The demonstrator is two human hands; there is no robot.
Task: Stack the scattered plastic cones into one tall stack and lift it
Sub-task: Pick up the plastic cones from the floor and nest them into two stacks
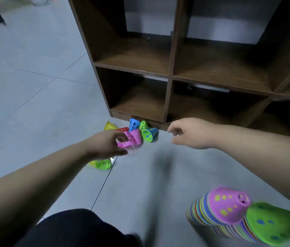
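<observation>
The job was only partly done. In the lower right of the frame a tall stack point(203, 215) of cones was already built, with a pink-topped cone point(228, 205) at its end. A big green cone point(272, 223) sat just beside it. That corner was too blurry to tell if it was part of the stack.

More cones lay loose on the floor point(33, 104) in the middle of the frame, at the foot of the brown shelf point(171, 68). The left hand point(105, 144) was down there. Its fingers point(118, 134) were curled round two pink cones point(130, 139) and held them. Behind those lay a yellow cone point(110, 125), a red cone point(122, 129), a blue cone point(133, 124), a small lime cone point(143, 125) and a green and blue pair point(149, 134) on its side. Another lime and yellow pair point(103, 164) lay under the left arm.

The right hand point(188, 132) reached in from the right. Its fingers point(173, 130) were loosely bent and held nothing. It was near the green and blue pair but not touching it.

I think all the loose cones had yet to go on the tall stack, and the lift had not begun.
</observation>
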